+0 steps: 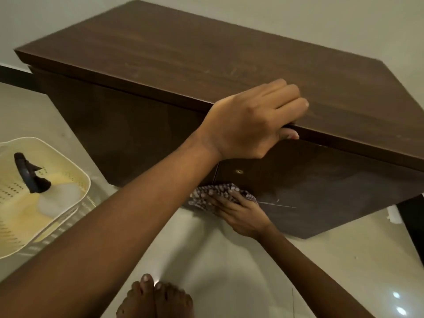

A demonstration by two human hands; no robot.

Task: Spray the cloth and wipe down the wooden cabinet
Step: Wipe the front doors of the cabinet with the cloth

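Note:
A low dark wooden cabinet stands against the wall. My left hand grips the front edge of its top, fingers over the top and thumb under the lip. Lower down, my right hand presses a spotted cloth flat against the cabinet's front panel near the floor, below a small brass knob. A spray bottle with a black trigger head lies in a cream basket on the left.
The cream perforated basket sits on the pale tiled floor at the left. My bare feet are at the bottom centre. A dark skirting strip runs along the wall on the left.

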